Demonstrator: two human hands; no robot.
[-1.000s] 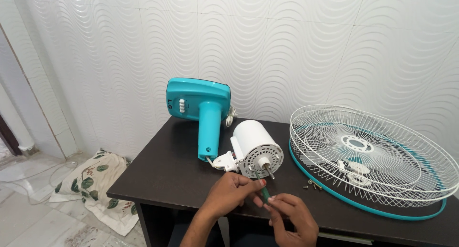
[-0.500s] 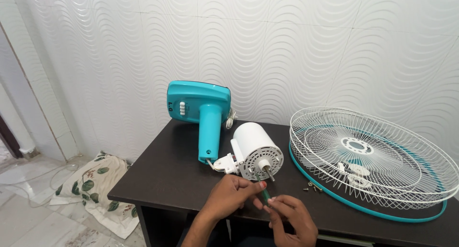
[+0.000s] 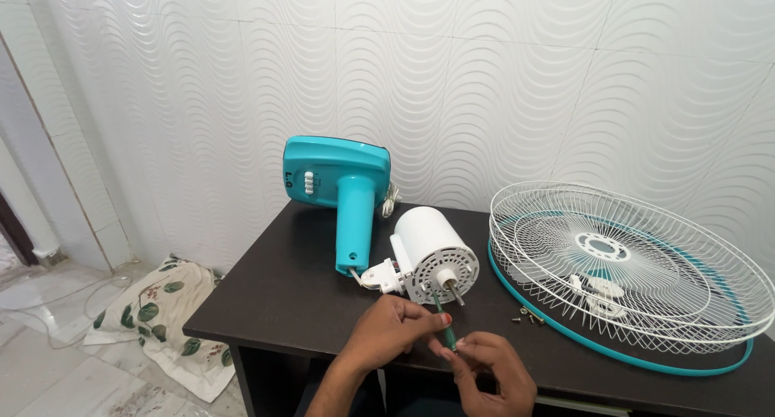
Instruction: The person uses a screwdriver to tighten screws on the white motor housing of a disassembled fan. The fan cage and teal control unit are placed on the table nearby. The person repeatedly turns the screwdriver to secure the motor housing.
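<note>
While both hands grip the green screwdriver [image 3: 443, 323], the left hand [image 3: 387, 328] pinches its shaft and the right hand [image 3: 488, 368] closes on its handle; its tip meets the white motor [image 3: 432, 251] near the dark table's [image 3: 282, 296] front edge. White fan grilles [image 3: 630, 264] lie to the right.

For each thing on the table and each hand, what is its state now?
Fan motor: lying on its side, shaft bare.
Fan base: tipped over.
Wire guards: taken off, stacked flat.
Screws: loose.
Screwdriver: tip at motor face.
Left hand: gripping its shaft.
Right hand: gripping its handle.
</note>
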